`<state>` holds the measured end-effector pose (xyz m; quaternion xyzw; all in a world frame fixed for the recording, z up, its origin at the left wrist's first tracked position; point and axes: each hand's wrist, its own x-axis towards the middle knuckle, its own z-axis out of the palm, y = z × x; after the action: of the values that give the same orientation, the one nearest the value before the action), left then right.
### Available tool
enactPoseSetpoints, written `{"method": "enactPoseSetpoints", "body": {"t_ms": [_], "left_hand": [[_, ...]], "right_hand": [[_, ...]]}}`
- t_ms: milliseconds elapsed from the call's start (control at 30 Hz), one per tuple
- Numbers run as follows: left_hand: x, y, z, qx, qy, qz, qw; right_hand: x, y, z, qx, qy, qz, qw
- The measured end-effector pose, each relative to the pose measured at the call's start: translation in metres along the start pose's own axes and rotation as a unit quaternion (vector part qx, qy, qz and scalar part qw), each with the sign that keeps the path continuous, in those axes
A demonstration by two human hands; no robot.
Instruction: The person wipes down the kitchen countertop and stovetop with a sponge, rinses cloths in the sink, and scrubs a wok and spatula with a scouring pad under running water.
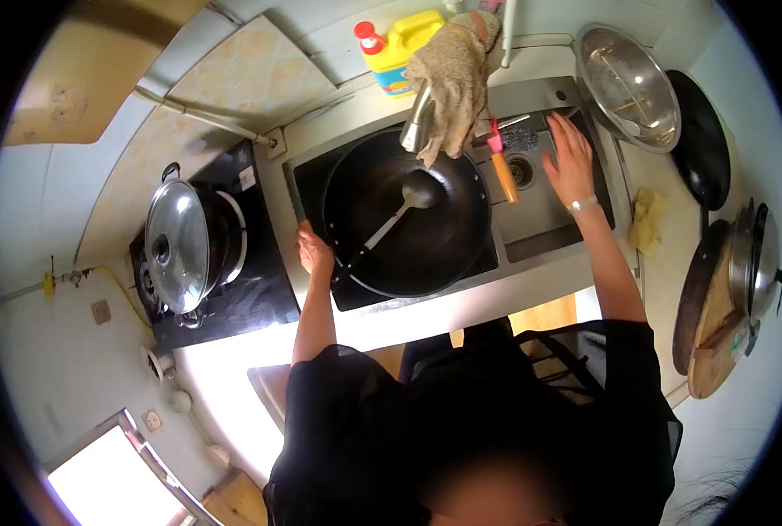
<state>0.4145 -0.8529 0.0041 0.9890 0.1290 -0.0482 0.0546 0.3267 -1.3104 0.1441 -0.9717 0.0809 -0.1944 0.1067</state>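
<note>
a: where's the wok [439, 250]?
b: at the left basin [307, 182], covering most of it. ladle [421, 190] lying inside.
a: left hand [314, 252]?
b: beside the wok's left edge, fingers partly curled. can't tell if they grip anything.
a: right hand [570, 167]?
b: over the right basin [540, 230], near the wire scrubber [520, 138]. fingers extended, slightly parted, nothing visible in them.

No legible lettering; bottle label [395, 81] (partly blue) too small.
</note>
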Motion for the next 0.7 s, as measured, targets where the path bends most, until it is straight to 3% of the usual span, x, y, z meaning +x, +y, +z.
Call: {"method": "enactPoseSetpoints", "body": {"t_ms": [67, 167, 233, 300, 333, 400, 433, 500, 533, 567, 600, 633, 700], "left_hand": [[0.001, -0.004, 0.008, 0.035, 0.001, -0.004, 0.999], [-0.001, -0.008, 0.012, 0.043, 0.02, -0.006, 0.999], [-0.009, -0.003, -0.003, 0.052, 0.038, 0.002, 0.998], [-0.029, 0.012, -0.033, 0.051, 0.101, 0.053, 0.992], [-0.041, 0.017, -0.04, 0.049, 0.098, 0.049, 0.993], [-0.063, 0.024, -0.048, 0.007, 0.115, 0.162, 0.98], [-0.076, 0.024, -0.048, -0.008, 0.111, 0.211, 0.971], [-0.096, 0.021, -0.052, 0.005, -0.01, 0.241, 0.97], [-0.101, 0.017, -0.047, 0.022, -0.03, 0.253, 0.967], [-0.105, 0.014, -0.039, 0.039, -0.049, 0.262, 0.963], [-0.105, 0.012, -0.029, 0.063, 0.009, 0.278, 0.959], [-0.102, 0.011, -0.019, 0.066, 0.009, 0.274, 0.959], [-0.094, 0.011, -0.009, 0.065, -0.018, 0.281, 0.957]], "right_hand": [[0.029, -0.014, 0.019, 0.003, 0.009, -0.034, 0.999], [0.045, -0.016, 0.045, -0.1, -0.005, -0.083, 0.991], [0.046, -0.018, 0.049, -0.167, -0.338, 0.006, 0.926], [0.032, -0.022, 0.047, -0.154, -0.309, -0.014, 0.938], [0.026, -0.015, 0.046, -0.014, -0.198, 0.053, 0.979], [0.01, 0.036, 0.074, 0.224, 0.021, 0.141, 0.964], [0.006, 0.047, 0.069, 0.167, -0.001, 0.21, 0.963], [0.0, 0.063, 0.094, 0.159, -0.119, 0.234, 0.952], [0.0, 0.06, 0.1, 0.161, -0.118, 0.233, 0.952], [-0.001, 0.055, 0.108, 0.287, -0.164, 0.232, 0.915], [0.0, 0.045, 0.11, 0.408, -0.21, 0.226, 0.859], [0.0, 0.044, 0.115, 0.411, -0.213, 0.224, 0.858], [0.001, 0.044, 0.13, 0.532, -0.3, 0.38, 0.695]]}}
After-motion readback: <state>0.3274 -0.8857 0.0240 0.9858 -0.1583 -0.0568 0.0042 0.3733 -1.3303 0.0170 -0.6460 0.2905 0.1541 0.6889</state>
